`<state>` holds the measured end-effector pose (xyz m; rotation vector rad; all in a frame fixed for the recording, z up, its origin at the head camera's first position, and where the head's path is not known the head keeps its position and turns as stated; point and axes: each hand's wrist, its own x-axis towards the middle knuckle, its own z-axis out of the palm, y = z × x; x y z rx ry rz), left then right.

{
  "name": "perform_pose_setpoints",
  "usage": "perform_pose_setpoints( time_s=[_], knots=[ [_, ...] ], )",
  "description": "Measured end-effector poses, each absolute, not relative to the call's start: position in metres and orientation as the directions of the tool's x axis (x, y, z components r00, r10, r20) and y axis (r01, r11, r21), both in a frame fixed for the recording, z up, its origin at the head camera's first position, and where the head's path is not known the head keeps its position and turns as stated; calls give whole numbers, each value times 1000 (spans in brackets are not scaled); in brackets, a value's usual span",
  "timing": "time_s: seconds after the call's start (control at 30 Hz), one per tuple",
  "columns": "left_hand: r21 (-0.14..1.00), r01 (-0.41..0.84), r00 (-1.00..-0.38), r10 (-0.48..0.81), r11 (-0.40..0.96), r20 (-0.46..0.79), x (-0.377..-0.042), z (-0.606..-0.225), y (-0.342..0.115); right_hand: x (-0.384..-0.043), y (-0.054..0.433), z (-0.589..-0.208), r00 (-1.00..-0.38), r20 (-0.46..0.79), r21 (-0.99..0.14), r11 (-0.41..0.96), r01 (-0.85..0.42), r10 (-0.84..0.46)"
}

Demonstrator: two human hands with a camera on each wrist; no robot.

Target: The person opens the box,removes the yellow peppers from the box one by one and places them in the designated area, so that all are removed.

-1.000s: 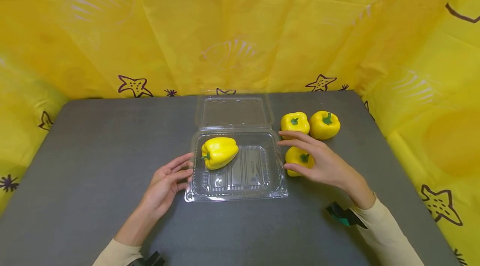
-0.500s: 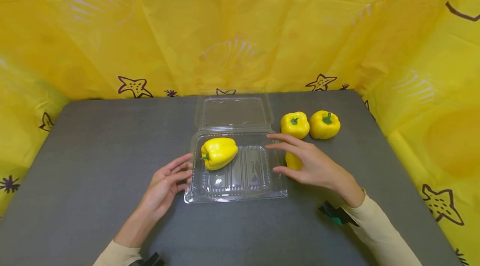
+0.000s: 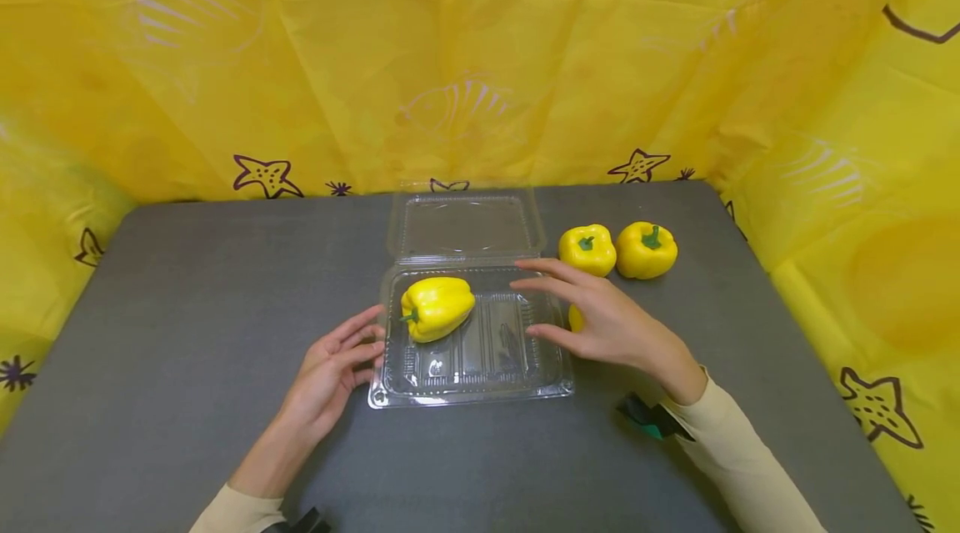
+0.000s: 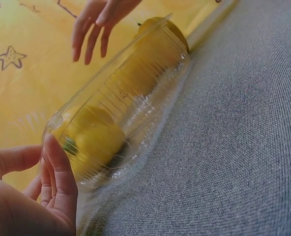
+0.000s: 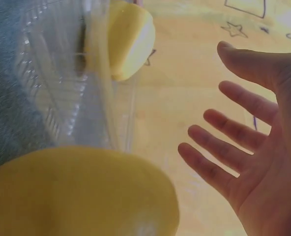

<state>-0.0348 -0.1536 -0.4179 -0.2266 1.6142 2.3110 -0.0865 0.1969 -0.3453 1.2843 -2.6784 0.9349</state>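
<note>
A clear plastic clamshell container (image 3: pixel 471 399) lies on the table, its lid (image 3: pixel 471 226) folded back. One yellow bell pepper (image 3: pixel 437 309) lies on its side in the left half of the base, green stem toward the left. My left hand (image 3: pixel 324 374) touches the container's left edge with loosely extended fingers; the left wrist view has its fingertips (image 4: pixel 57 152) against the clear wall. Over the right part of the base hovers my right hand (image 3: pixel 611 312), fingers spread and holding nothing. It mostly hides another yellow bell pepper (image 3: pixel 576 319) beside the container.
Two more yellow bell peppers, one (image 3: pixel 587 249) beside the hinge and one (image 3: pixel 647 250) farther right, stand on the grey table (image 3: pixel 225 299). A yellow patterned cloth (image 3: pixel 337 82) hangs behind and along the sides.
My right hand has moved left from above the near pepper to over the container's right side, covering more of that pepper. The left hand has stayed at the container's left edge.
</note>
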Motion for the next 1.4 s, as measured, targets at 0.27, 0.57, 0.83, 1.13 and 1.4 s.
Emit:
perform_pose_setpoints(
  time_s=[0.27, 0.57, 0.83, 1.13, 1.4],
  knots=[
    [886, -340, -939, 166, -313, -302, -34, -419, -153, -93, 182, -344, -624, 268, -499, 448, -742, -734],
    [886, -337, -940, 174, -318, -295, -33, -419, -154, -98, 171, -349, -617, 258, -493, 447, -746, -744],
    [893, -342, -937, 176, -292, -301, -31, -417, -157, -101, 158, -350, -575, 254, -443, 435, -784, -778],
    [891, -342, -938, 166, -297, -305, -34, -416, -154, -103, 145, -353, -567, 233, -404, 452, -795, -790],
    [896, -334, -942, 143, -294, -304, -35, -417, -154, -105, 133, -350, -560, 208, -376, 463, -803, -802]
  ],
)
